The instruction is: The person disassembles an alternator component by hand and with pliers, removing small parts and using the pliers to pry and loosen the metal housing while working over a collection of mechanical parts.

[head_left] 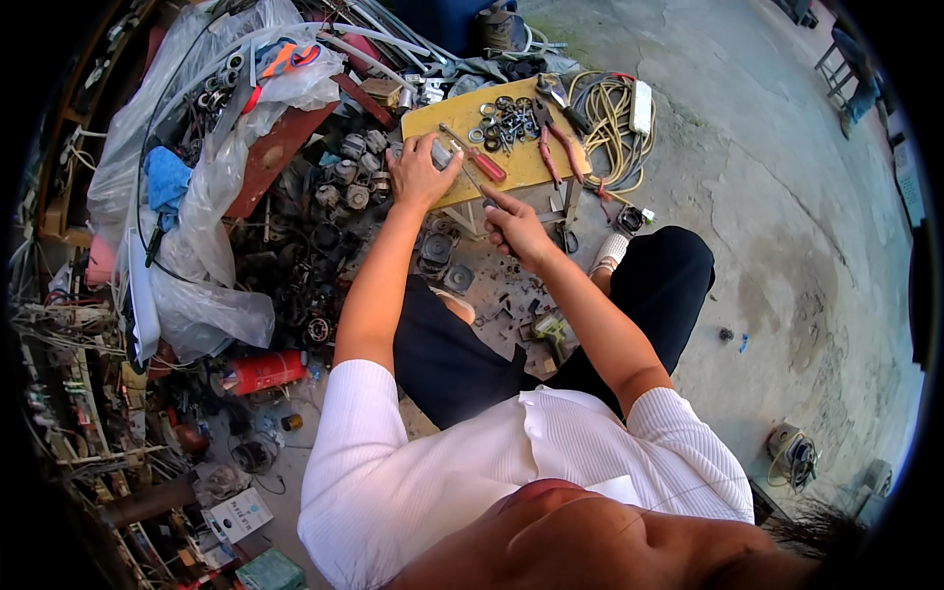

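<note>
Near the left end of a low yellow-topped table (427, 119), my left hand (421, 175) is closed around a grey metal part (442, 154), which its fingers partly cover. My right hand (517, 232), at the table's near edge, grips a screwdriver (472, 181). The thin shaft points up and left toward that part; the fingers hide most of the dark handle. A red-handled screwdriver (488, 166) lies on the tabletop between both hands. Behind it sits a pile of small metal rings and bolts (508, 124). Red-handled pliers (555, 146) and a black-handled tool (565, 105) rest at the right end.
Several small motors (356, 169) and dark parts heap up left of the table. Coiled cable (615, 123) with a white power strip (642, 107) lies to its right. A green power tool (551, 334) is on the floor between my legs. Plastic sheeting (211, 246) covers clutter farther left.
</note>
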`<state>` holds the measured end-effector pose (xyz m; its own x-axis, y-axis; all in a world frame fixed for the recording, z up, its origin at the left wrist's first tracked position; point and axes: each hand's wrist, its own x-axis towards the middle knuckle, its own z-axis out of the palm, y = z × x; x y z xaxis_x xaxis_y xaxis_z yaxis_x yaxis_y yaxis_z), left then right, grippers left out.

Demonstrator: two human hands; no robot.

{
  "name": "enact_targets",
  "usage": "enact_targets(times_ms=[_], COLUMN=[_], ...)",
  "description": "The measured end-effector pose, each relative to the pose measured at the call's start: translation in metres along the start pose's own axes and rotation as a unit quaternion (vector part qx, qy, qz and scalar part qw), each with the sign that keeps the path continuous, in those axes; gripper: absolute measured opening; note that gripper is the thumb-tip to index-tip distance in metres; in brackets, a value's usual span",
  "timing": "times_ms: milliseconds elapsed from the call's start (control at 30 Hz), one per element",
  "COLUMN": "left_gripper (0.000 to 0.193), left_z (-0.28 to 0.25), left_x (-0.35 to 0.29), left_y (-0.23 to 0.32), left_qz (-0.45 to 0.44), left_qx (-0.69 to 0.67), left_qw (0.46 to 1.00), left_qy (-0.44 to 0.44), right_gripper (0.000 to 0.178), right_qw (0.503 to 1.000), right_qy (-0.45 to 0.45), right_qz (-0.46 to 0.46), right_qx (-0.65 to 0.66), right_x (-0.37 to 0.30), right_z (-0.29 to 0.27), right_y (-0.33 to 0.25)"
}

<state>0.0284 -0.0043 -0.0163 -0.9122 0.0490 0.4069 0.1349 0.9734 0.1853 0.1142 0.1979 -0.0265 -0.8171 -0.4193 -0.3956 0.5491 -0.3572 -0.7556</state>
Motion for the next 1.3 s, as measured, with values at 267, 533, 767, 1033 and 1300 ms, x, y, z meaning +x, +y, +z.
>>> enact_targets(times_ms=[267, 533, 767, 1033, 1300], left_gripper=[0.051, 0.047, 0.047, 0.057, 0.074], left_z=[0.008, 0.006, 0.009, 0.006, 0.004], left_x=[-0.002, -0.001, -0.001, 0.001, -0.005], left_y=[0.002, 0.005, 0.003, 0.016, 0.009], left_qz=[0.022, 0.031, 0.034, -0.039, -0.045], left_qx=[0.018, 0.017, 0.004, 0.009, 0.003], left_qw=[0.996, 0.995, 0.995, 0.996, 0.999], left_qy=[0.083, 0.094, 0.092, 0.076, 0.027], right_gripper=[0.048, 0.043, 0.045, 0.044, 0.042], right_qw=[0.997, 0.952, 0.904, 0.889, 0.961], right_qy=[0.045, 0.119, 0.176, 0.232, 0.056], right_qz=[-0.059, -0.215, -0.286, -0.285, -0.179], right_qx=[-0.007, -0.185, -0.266, -0.273, -0.204], right_x=[-0.001, 0.015, 0.008, 0.018, -0.003], right_z=[0.017, 0.016, 0.027, 0.039, -0.010], right_y=[0.020, 0.054, 0.059, 0.062, 0.036])
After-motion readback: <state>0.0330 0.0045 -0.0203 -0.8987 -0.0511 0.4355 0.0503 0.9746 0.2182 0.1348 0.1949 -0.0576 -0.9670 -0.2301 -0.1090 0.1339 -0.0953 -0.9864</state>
